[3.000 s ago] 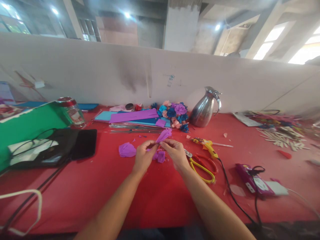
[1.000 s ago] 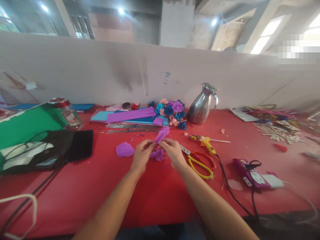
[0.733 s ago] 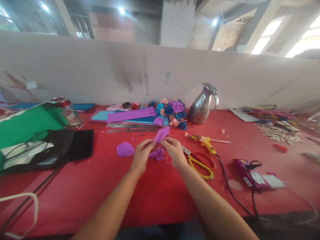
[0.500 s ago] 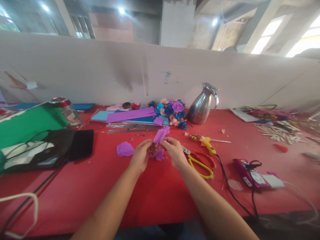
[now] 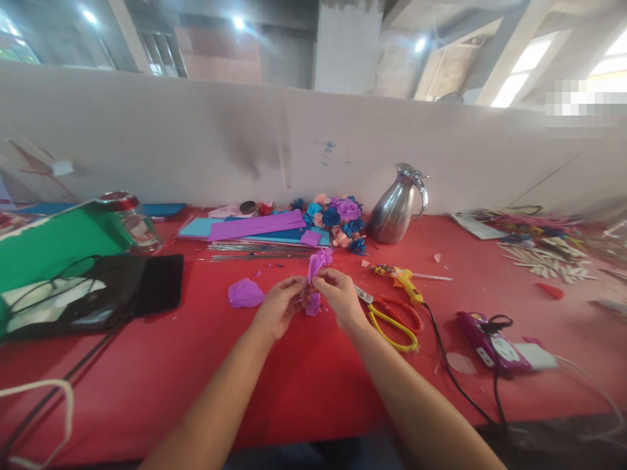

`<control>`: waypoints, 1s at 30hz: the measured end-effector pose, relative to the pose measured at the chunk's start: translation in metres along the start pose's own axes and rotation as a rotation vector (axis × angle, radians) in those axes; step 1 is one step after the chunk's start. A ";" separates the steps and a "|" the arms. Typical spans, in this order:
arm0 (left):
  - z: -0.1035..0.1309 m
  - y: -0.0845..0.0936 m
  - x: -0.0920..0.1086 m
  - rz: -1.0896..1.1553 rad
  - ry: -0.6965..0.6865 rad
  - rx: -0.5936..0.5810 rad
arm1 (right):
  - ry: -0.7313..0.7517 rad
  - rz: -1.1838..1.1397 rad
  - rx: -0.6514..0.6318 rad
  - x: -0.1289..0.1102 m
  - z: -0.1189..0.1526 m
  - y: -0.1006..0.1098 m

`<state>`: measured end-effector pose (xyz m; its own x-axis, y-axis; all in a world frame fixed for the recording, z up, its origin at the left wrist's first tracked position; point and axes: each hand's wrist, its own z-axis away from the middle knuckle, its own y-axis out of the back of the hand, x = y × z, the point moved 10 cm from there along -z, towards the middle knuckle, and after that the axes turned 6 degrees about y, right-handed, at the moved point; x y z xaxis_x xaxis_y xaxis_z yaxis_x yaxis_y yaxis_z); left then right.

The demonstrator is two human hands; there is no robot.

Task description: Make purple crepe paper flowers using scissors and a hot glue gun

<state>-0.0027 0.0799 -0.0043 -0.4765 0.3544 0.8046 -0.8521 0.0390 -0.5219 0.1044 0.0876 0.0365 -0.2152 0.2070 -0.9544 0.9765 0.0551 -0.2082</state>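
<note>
My left hand [image 5: 284, 301] and my right hand [image 5: 337, 294] meet over the middle of the red table, both closed in a pinch. Between their fingertips is a purple crepe paper flower [image 5: 321, 259], its petals gathered and pointing away from me. My fingers cover its lower end. Just beneath the hands lies another purple paper piece [image 5: 313, 305], partly hidden. Left of my left hand a loose purple petal [image 5: 245, 293] rests on the table. Scissors [image 5: 394, 324] with red and yellow handles lie right of my right hand.
A yellow glue gun [image 5: 406, 282] trails a black cord to a purple power strip [image 5: 494, 343]. Behind my hands are wires [image 5: 245, 247], purple paper strips [image 5: 257, 226] and paper flowers [image 5: 337, 219]. A metal jug [image 5: 393, 205] stands back right; a phone [image 5: 159, 284] and a jar [image 5: 134, 222] are left.
The purple paper between my fingers has become narrower and more gathered, and stands more upright. My left fingertips have shifted slightly right, closer to the right ones.
</note>
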 end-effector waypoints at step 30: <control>0.001 -0.006 0.008 0.207 -0.055 -0.111 | 0.286 0.276 -0.096 -0.025 0.008 -0.009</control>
<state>-0.0017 0.0811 0.0056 -0.6521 0.3138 0.6901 -0.7078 0.0743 -0.7025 0.1013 0.0744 0.0607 0.0481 0.4889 -0.8710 0.9956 0.0472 0.0814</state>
